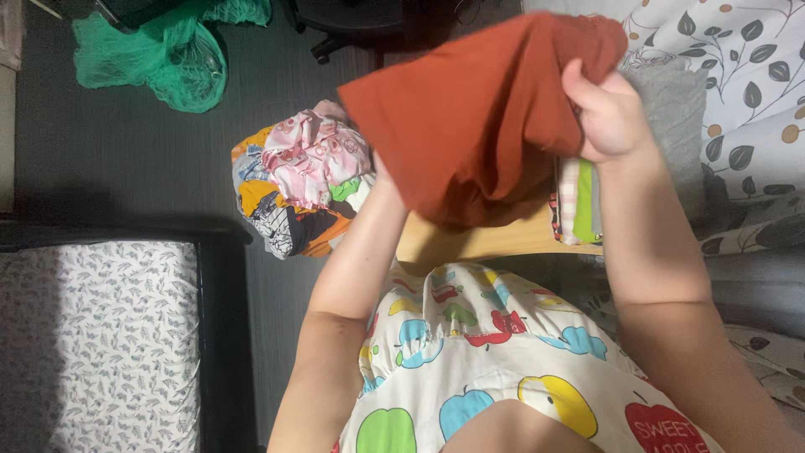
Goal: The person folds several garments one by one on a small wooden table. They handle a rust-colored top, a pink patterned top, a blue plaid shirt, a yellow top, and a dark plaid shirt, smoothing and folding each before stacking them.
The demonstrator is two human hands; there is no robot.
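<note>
Head view looks straight down the person's front; a rust-red garment [470,109] is held up in the air between both arms, above a pale wooden worktop [478,243] and well clear of the floor; the right hand [608,113] is clenched on the cloth's upper right edge, thumb pressed over a bunched fold; the left hand is hidden behind the cloth, so I cannot tell whether it is gripping or only propping the fabric from beneath; only the left forearm [352,260] shows, rising from the lower frame to vanish under the cloth's lower left corner.

As for progress, judging from how things lie: a small stack of folded pieces [579,201], striped in pink, green and grey, sits on the worktop just beneath the right wrist, so some items look done; a jumbled pile of colourful clothes [298,180] lies on the dark floor to the left, unfolded, so plenty seems left; the red garment itself hangs slack and creased, partly doubled over, not yet a neat fold.

Both arms are raised with elbows bent, forearms angling up and slightly inward; the right wrist is cocked towards the cloth; a green mesh bag [168,50] lies on the floor farther off, and a leaf-patterned bedsheet [746,75] lies to the right.
</note>
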